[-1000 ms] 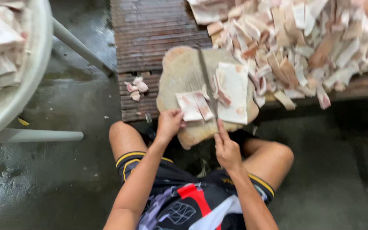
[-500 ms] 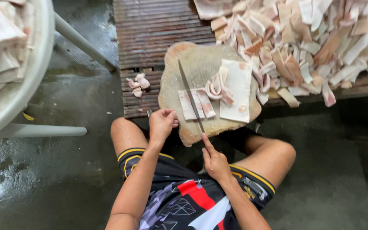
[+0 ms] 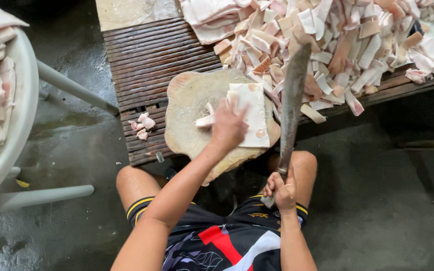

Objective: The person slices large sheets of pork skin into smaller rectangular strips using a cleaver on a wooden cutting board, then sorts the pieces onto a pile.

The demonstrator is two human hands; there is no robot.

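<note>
since half a second ago the long dark-bladed cleaver (image 3: 291, 108) has swung up off the round, worn wooden chopping block (image 3: 189, 105) and now stands raised, its blade pointing away from the person over the far edge of the block, while the left hand (image 3: 228, 126) has slid forward from the near strips onto the pale flat slab of pork skin and fat (image 3: 251, 108). that slab lies on the right half of the block, with one cut strip (image 3: 205, 121) just beside the left fingers, which are spread apart and press flat on the slab's near edge. the right hand (image 3: 280, 189) has its fingers clamped around the cleaver's handle, low near the lap. the slab looks soft, limp and greasy, likely to slip under a light touch, so a flat, firm press well back from the cut line seems the safest hold; the cleaver looks heavy and stiff. behind the block a big heap of cut pinkish-white pork pieces (image 3: 337, 45) covers the dark slatted wooden surface (image 3: 146, 60), and a few small scraps (image 3: 142, 125) lie to the block's left.
</note>
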